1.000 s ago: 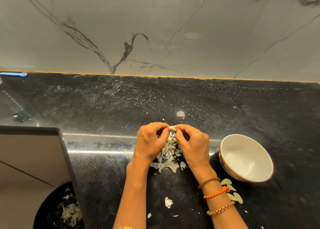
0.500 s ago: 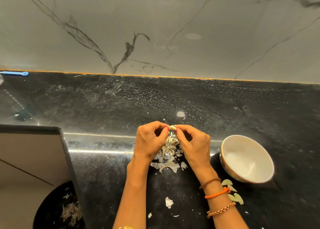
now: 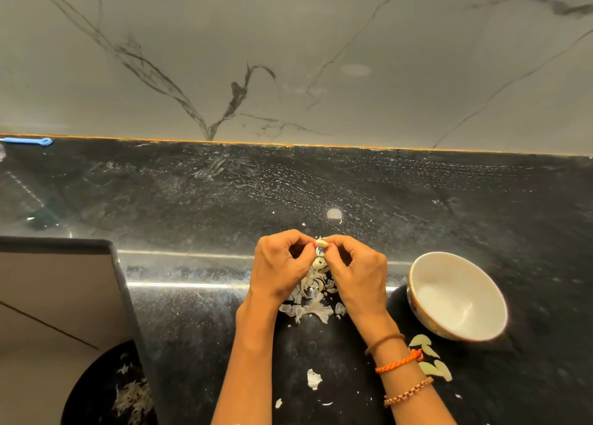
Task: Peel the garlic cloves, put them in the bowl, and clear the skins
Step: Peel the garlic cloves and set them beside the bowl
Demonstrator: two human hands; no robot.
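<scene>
The garlic clove (image 3: 322, 242) is a small, pale, glossy wedge held above the desk (image 3: 192, 206), up and to the left of the bowl (image 3: 457, 296). The left hand (image 3: 279, 265) and right hand (image 3: 359, 269) meet on it: each grip is closed, thumb and forefinger pinching one end of the clove, the remaining fingers curled inward. A thin strip of skin hangs from the clove.

The bowl is one round, smooth ceramic vessel, white inside with a patterned outer wall; its interior shows no contents. The desk is polished black stone with white flecking and streaks of reflected light.

Left of the bowl, directly under the hands, lies one heap of skins (image 3: 313, 299), papery, curled and off-white. The hands and wrists partly cover it. Below-left of the bowl lie loose skin scraps (image 3: 313, 379), at least three visible. Four flat, pale green leaf-shaped pieces (image 3: 431, 358) lie just below the bowl, partly behind the right wrist, which carries three bracelets (image 3: 399, 365).

Far left of the bowl, below the desk edge, one dark round bin (image 3: 106, 392) holds shredded skins. A blue utensil (image 3: 27, 141) lies at the marble wall (image 3: 288, 55).
</scene>
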